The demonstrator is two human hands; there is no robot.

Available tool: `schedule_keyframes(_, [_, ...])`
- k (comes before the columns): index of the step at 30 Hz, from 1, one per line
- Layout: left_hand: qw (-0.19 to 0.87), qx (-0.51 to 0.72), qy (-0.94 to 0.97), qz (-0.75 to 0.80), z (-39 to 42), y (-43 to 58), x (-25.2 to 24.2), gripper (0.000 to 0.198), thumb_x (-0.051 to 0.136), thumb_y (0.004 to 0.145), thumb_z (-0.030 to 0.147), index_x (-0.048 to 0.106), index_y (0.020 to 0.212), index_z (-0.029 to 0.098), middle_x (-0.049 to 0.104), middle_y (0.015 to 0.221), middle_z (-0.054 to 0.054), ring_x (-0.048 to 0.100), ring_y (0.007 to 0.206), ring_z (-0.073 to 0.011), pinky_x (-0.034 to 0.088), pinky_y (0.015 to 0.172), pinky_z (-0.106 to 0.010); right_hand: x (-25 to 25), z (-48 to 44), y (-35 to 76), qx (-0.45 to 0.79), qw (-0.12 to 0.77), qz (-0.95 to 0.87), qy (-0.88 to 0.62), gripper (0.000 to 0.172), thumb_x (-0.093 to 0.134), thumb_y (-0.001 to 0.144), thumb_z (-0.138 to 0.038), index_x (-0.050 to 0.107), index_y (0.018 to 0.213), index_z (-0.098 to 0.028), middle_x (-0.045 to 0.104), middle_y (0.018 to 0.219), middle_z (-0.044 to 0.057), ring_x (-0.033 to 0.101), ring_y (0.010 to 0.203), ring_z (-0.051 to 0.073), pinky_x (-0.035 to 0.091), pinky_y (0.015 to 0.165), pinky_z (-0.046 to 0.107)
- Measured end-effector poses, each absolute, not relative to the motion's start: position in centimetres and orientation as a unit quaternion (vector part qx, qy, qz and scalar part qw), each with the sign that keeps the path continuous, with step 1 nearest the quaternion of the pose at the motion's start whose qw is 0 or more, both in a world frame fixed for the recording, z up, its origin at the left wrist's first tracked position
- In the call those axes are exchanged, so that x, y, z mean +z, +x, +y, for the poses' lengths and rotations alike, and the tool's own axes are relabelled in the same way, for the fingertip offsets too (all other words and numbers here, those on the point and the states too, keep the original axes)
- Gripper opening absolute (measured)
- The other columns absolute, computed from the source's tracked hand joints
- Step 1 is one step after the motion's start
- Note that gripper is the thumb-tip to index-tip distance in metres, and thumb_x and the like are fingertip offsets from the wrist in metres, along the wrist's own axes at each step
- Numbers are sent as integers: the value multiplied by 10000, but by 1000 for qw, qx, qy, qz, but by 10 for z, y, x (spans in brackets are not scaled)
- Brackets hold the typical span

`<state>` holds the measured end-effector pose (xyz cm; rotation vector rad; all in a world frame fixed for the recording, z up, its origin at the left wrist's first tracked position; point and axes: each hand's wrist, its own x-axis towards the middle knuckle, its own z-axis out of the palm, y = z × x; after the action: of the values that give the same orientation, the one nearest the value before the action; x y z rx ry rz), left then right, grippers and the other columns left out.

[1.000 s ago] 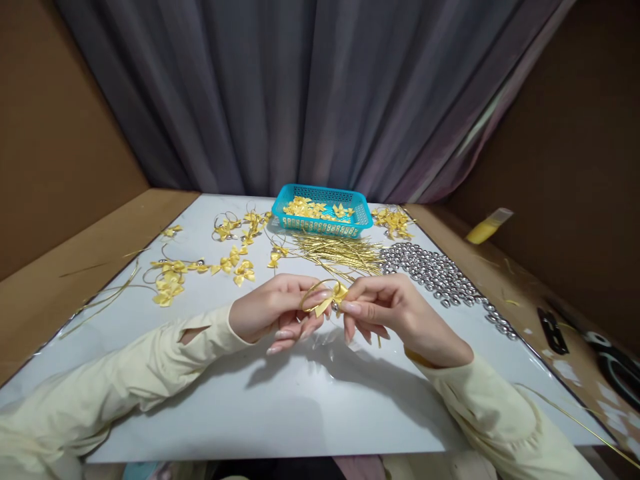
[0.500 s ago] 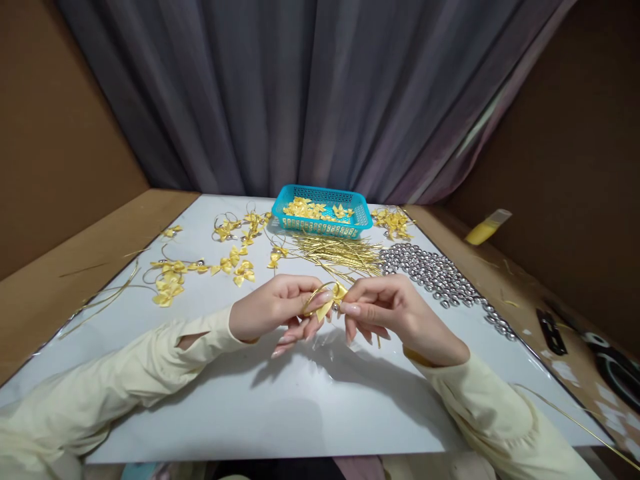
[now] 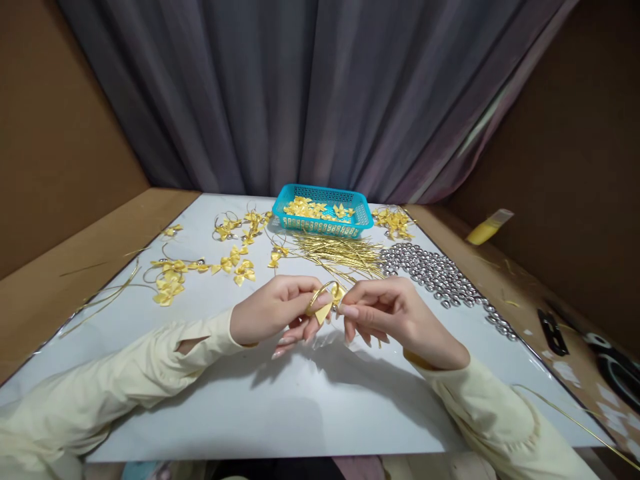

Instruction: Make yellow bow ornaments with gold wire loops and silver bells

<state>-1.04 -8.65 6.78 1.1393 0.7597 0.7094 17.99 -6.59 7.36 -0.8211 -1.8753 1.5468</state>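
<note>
Above the middle of the white tabletop, my left hand (image 3: pixel 280 312) pinches a yellow ribbon bow (image 3: pixel 324 312) with a looped gold cord (image 3: pixel 320 291) at its top. From the other side my right hand (image 3: pixel 387 313) is closed, thumb and forefinger pressed together at the bow's right edge. A small shiny bead seems to sit between the fingertips, partly hidden. Beyond the hands lies a heap of cut gold cords (image 3: pixel 343 253). To the right of it are many silver bells or beads (image 3: pixel 430 270).
A turquoise basket (image 3: pixel 323 230) holding yellow bows stands at the back. Finished-looking bows with cords (image 3: pixel 170 283) lie at the left, more bows (image 3: pixel 395 223) at the back right. Scissors (image 3: pixel 617 367), a black cutter (image 3: pixel 551 331) and a yellow glue bottle (image 3: pixel 490 227) are along the right side.
The bow has turned slightly between my fingers, and its lower tail and the cord loop show more. My right fingers have shifted a little; both arms stay nearly where they were.
</note>
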Motion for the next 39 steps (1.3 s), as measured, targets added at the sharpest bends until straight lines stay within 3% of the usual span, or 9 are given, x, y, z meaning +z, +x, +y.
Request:
schedule_keyframes(27, [746,346,498,274,-86,-14,61,277,527,840,366,508,705,125,536,484,40,334,257,-16,306,230,-100,59,-53,185,628,306,-678,-230,130,644,769,-231,656,717,-113,656,556,40,433,353,34,330,336,159])
schedule_keyframes(39, [761,333,477,287,-86,-16,66,265,530,837,363,526,715,127,532,494,43,311,262,-16,361,231,-121,58,-52,186,616,315,-685,-227,123,655,756,-223,657,694,-117,659,549,41,445,352,40,327,326,159])
